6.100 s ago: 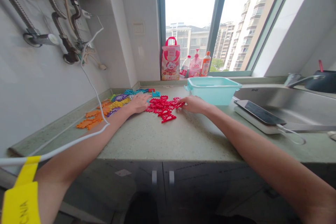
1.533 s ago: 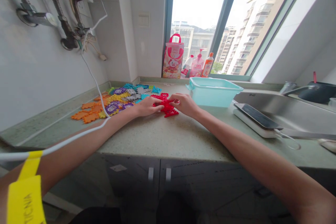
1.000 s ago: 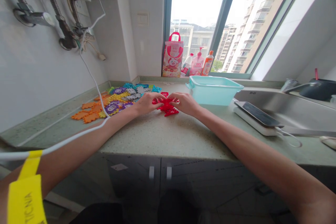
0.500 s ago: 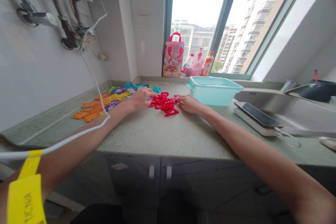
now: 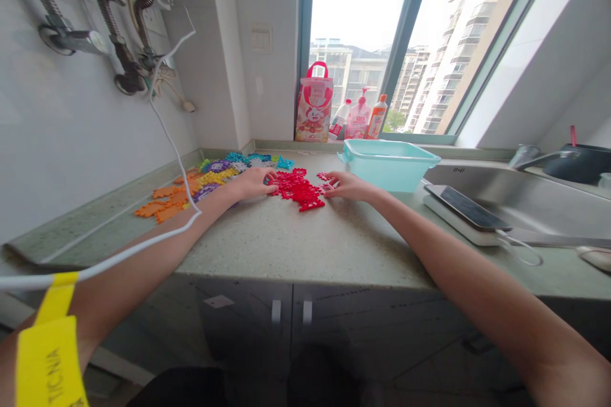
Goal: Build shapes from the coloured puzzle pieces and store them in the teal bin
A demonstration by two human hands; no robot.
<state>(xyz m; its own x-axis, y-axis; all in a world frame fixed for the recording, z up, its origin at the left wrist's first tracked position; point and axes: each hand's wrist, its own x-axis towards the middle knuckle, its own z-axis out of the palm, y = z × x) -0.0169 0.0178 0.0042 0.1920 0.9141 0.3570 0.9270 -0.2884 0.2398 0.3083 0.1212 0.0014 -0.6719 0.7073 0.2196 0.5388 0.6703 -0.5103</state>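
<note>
A pile of red interlocking plastic pieces [image 5: 300, 191] lies on the counter between my hands. My left hand [image 5: 255, 182] rests at the pile's left edge, with thumb and fingers curved apart against the outer pieces. On the other side, my right hand [image 5: 351, 187] has its fingertips closed around a red piece [image 5: 324, 175] just off the pile's right edge; the fingers partly cover it. Behind my left forearm are more pieces of this kind: orange pieces [image 5: 162, 203], yellow pieces [image 5: 219, 175], purple pieces [image 5: 206, 192] and blue pieces [image 5: 285, 163].
A light turquoise plastic tub [image 5: 386, 168] stands behind my right hand. Right of it, a phone [image 5: 468, 206] lies on a white block beside the steel sink [image 5: 539, 197]. A white cable [image 5: 143, 238] crosses above my left forearm. Bottles [image 5: 358, 119] and a pink bag [image 5: 314, 108] line the window.
My left hand has lowered slightly, its fingers now curved at the pile's left edge. My right hand has shifted slightly right, and a gap shows between its red piece and the pile.
</note>
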